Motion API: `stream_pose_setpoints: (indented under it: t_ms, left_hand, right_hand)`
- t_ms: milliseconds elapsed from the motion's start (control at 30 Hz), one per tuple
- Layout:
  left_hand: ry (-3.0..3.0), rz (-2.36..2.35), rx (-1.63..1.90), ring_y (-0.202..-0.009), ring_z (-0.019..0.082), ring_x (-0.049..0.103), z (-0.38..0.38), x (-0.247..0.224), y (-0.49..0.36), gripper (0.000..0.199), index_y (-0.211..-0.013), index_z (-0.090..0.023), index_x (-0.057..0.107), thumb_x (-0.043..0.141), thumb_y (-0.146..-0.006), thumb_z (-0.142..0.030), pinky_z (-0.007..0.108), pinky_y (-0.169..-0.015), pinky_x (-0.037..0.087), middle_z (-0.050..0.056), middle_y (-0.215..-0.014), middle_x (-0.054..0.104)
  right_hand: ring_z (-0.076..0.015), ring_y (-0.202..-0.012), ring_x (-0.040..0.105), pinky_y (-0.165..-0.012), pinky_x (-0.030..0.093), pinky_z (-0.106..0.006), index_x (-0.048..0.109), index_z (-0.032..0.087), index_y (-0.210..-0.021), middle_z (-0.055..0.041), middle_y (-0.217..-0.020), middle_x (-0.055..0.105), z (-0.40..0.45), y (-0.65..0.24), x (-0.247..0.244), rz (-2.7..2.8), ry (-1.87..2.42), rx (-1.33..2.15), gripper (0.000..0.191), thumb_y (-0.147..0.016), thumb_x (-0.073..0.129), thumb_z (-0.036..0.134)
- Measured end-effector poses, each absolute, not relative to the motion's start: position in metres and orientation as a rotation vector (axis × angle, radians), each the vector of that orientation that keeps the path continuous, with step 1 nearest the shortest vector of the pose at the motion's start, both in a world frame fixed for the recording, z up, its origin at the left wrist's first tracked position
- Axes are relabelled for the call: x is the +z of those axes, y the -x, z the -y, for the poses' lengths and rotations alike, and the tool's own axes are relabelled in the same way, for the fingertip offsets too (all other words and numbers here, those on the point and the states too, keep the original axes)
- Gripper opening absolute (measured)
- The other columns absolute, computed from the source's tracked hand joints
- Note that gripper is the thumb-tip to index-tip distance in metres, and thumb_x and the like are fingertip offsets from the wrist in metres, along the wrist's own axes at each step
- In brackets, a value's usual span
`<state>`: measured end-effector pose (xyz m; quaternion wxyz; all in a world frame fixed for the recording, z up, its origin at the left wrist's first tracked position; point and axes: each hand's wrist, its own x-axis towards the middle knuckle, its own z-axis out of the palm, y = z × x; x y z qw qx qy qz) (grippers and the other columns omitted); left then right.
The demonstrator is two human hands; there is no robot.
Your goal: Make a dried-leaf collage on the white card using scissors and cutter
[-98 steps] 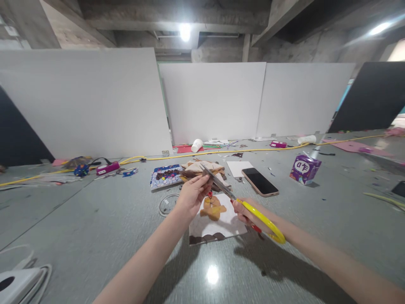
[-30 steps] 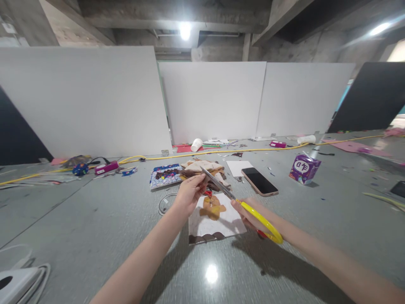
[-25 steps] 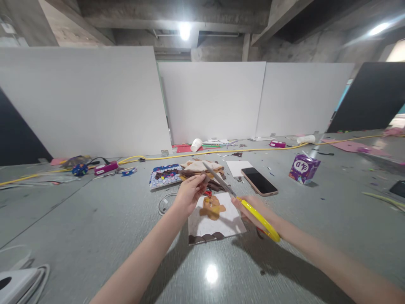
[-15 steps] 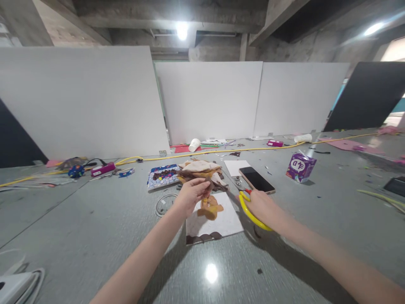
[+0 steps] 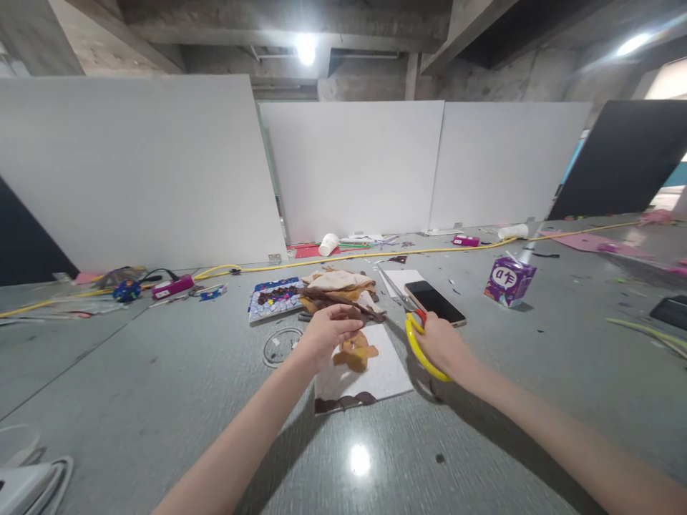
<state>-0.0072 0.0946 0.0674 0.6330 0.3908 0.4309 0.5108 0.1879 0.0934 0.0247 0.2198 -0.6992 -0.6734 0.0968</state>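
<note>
My right hand (image 5: 443, 342) grips scissors (image 5: 416, 343) with yellow and red handles, their metal blades pointing forward and left, away from my left hand. My left hand (image 5: 330, 335) is closed in a pinch over the top of a white sheet (image 5: 386, 372); whatever its fingertips hold is too small to make out. On that sheet lie orange-brown cut pieces (image 5: 354, 354), with dark brown scalloped pieces (image 5: 346, 402) along the near edge. Just beyond my left hand is a heap of brown, tan and cream scraps (image 5: 340, 282).
A phone (image 5: 434, 302) lies right of the scissors, partly over white paper (image 5: 405, 277). Farther right stands a purple carton (image 5: 509, 281). A decorated blue-and-white panel (image 5: 273, 299) and coiled white cable (image 5: 273, 348) lie left. A yellow cord (image 5: 322, 258) crosses behind, before white boards (image 5: 354, 172).
The scissors have swung away from my left hand, and their blades now point farther forward. My left hand stays nearly in place, its fingers slightly lower.
</note>
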Motion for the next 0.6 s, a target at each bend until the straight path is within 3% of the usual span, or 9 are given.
stream_pose_setpoints:
  t_ms: [100,200,333,600]
  left_hand:
    - [-0.853,-0.969,1.191,-0.057,0.009,0.057,-0.093,0.07,0.005,0.015,-0.059,-0.009,0.063,0.069,-0.052,0.003,0.02,-0.061,0.046,0.004,-0.062,0.062]
    - [-0.817,-0.951,1.221,-0.057,0.009,0.057,-0.092,0.071,0.003,0.013,-0.06,-0.009,0.063,0.067,-0.056,0.003,0.018,-0.06,0.046,0.006,-0.064,0.064]
    - [-0.778,-0.932,1.267,-0.06,0.01,0.059,-0.092,0.072,0.002,0.012,-0.061,-0.01,0.064,0.068,-0.058,0.001,0.019,-0.064,0.047,0.005,-0.065,0.065]
    - [-0.72,-0.944,1.319,-0.058,0.01,0.061,-0.095,0.072,0.005,0.009,-0.063,-0.012,0.063,0.068,-0.062,-0.004,0.019,-0.058,0.05,0.004,-0.063,0.065]
  right_hand:
    - [-0.0188,-0.065,0.056,-0.055,0.037,-0.025,0.052,0.016,-0.074,-0.007,-0.07,0.06,-0.095,-0.188,0.031,1.853,1.715,0.321,0.017,-0.077,0.044,0.031]
    - [-0.0156,-0.056,0.05,-0.052,0.035,-0.025,0.047,0.018,-0.064,-0.0011,-0.059,0.053,-0.091,-0.184,0.036,1.911,1.566,0.431,0.025,-0.074,0.047,0.041]
    - [-0.0169,-0.057,0.048,-0.053,0.035,-0.027,0.046,0.02,-0.064,-0.0015,-0.06,0.051,-0.08,-0.177,0.043,1.959,1.413,0.691,0.031,-0.074,0.045,0.049]
    - [-0.0178,-0.058,0.045,-0.055,0.034,-0.029,0.042,0.022,-0.064,-0.0026,-0.063,0.05,-0.071,-0.177,0.052,2.105,1.268,0.793,0.028,-0.077,0.036,0.046]
